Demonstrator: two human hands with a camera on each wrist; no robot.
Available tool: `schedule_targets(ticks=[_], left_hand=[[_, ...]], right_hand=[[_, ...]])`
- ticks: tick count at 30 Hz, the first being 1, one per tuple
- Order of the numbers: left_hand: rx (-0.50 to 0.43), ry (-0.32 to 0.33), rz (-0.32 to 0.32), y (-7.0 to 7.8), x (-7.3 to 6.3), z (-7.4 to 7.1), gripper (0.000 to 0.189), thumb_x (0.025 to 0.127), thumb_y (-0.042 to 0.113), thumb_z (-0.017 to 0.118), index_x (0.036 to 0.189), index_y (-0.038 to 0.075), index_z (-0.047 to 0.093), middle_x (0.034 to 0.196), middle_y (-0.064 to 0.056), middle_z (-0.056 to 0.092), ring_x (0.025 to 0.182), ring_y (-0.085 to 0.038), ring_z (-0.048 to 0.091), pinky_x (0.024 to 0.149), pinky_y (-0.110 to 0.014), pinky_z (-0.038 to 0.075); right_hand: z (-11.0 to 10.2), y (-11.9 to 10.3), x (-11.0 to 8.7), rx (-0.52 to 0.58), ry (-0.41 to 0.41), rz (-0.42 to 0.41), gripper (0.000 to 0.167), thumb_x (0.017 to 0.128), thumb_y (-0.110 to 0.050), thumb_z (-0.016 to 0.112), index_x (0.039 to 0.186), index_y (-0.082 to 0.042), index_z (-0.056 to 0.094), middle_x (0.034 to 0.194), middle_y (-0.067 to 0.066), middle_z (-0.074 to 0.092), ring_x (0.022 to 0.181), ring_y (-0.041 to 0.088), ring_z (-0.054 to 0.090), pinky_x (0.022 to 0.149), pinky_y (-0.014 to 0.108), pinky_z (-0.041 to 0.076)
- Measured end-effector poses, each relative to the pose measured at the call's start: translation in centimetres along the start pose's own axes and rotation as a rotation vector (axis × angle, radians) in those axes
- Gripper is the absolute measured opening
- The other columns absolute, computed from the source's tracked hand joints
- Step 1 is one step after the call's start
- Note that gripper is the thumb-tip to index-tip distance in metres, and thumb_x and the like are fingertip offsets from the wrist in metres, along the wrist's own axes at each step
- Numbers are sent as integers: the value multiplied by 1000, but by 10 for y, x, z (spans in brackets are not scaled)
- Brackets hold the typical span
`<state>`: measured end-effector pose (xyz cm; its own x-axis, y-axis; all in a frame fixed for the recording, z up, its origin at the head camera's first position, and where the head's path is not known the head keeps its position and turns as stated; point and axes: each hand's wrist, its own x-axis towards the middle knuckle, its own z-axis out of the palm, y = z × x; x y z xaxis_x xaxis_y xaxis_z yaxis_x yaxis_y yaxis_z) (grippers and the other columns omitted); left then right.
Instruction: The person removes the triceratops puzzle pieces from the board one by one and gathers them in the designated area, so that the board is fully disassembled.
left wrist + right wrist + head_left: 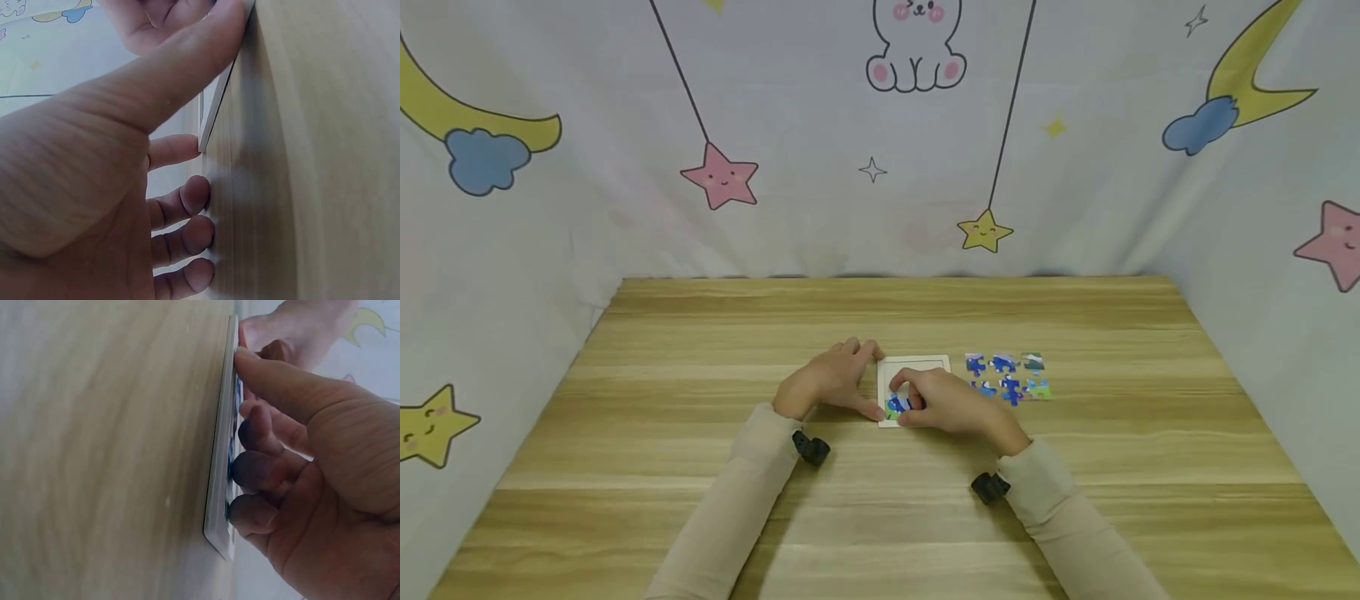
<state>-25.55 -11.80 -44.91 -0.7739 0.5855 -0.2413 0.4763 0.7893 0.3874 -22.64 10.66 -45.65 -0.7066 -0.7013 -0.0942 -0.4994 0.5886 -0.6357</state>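
A white square puzzle tray (914, 362) lies on the table with blue and green jigsaw pieces (896, 407) in its lower left part. My left hand (838, 379) holds the tray's left side, thumb at the near corner and index finger at the far one. In the left wrist view the other fingers of the left hand (125, 175) hang bent beside the tray's edge (209, 122). My right hand (951, 402) reaches over the tray, its curled fingers and thumb around a piece at the tray's surface. The fingers partly hide that piece.
Right of the tray, several loose jigsaw pieces (1011, 389) lie in two rows on the wooden table (880, 517). A white curtain (805, 108) with stars and moons hangs behind the table and along both sides.
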Motion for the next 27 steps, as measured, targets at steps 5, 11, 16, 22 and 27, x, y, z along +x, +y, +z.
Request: schedule_targets(ticks=[5,11,16,22,27], left_hand=[[9,9,4,0,0,-1,89,75,57,83,139,11,42,112,-10,49,93,-23,48,83,-41,47],[11,3,2,0,0,0,89,75,57,83,140,11,41,115,-11,49,96,-24,49,86,-41,47],[11,8,7,0,0,0,88,75,56,83,139,11,42,115,-12,49,95,-24,49,85,-41,46],[-5,2,-5,2,-2,-1,88,75,55,84,138,12,42,112,-10,49,95,-24,48,85,-41,46],[-1,3,-10,0,-1,0,88,74,57,84,139,13,42,116,-11,49,98,-25,49,88,-42,46]], right_hand=[[4,2,2,0,31,26,32,91,-19,76,116,-8,59,69,-6,50,59,5,43,60,24,37],[5,3,3,22,23,30,32,92,-19,75,115,-10,56,69,-6,47,59,6,41,60,24,34],[4,1,2,30,33,14,31,92,-16,74,113,-11,52,70,-6,46,59,6,40,60,24,33],[5,3,1,50,63,-30,27,93,-13,72,105,-13,48,75,-6,51,64,6,45,63,25,38],[1,8,0,167,53,-47,11,98,-12,65,97,-11,53,80,-4,55,65,7,48,61,24,40]])
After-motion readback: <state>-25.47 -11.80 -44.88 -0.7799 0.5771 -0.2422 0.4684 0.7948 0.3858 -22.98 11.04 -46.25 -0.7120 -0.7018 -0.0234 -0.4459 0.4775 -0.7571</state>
